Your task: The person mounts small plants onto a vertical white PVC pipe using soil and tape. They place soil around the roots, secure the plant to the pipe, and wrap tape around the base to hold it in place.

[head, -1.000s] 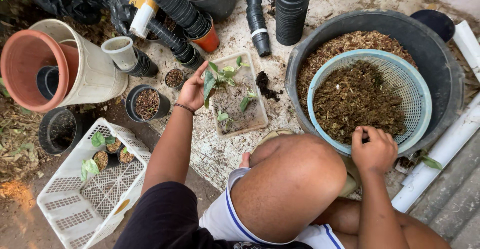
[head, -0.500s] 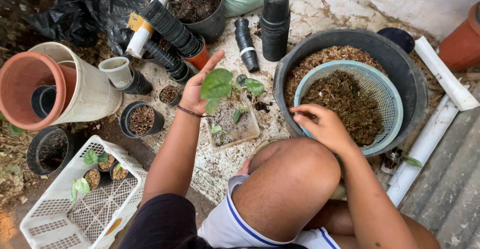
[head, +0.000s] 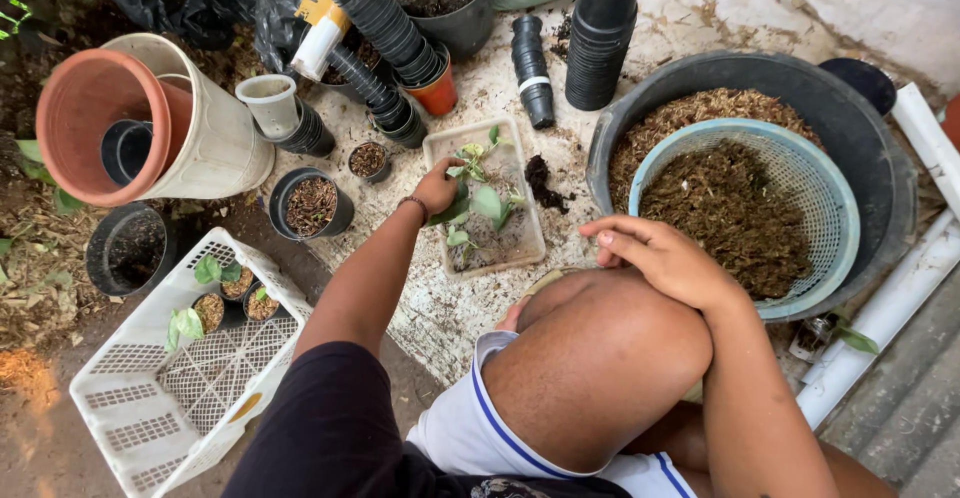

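We see the black tub [head: 880, 173] at three o'clock, and the white crate [head: 150, 418] at eight o'clock already holds three potted seedlings [head: 222, 293]. In the clear tray [head: 525, 193] at twelve o'clock several seedlings [head: 488, 203] remain; our left hand [head: 438, 186] closes its fingers on one there, while our right hand [head: 665, 258] rests loose and empty on the knee.

1. The tray [head: 520, 248] looks like thin clear plastic, smudged with soil.
2. The sieve basket [head: 835, 203] is pale blue plastic mesh, matt; the tub [head: 880, 158] around it is dull black plastic.
3. The crate [head: 130, 418] is white perforated plastic, scuffed.
4. The stacked pots [head: 600, 33] are smooth black plastic with a slight sheen.
5. The large pot [head: 75, 123] has a matt terracotta-coloured finish.
6. The ground [head: 440, 308] is rough, stained concrete.
7. The pipe [head: 880, 323] is smooth white plastic.
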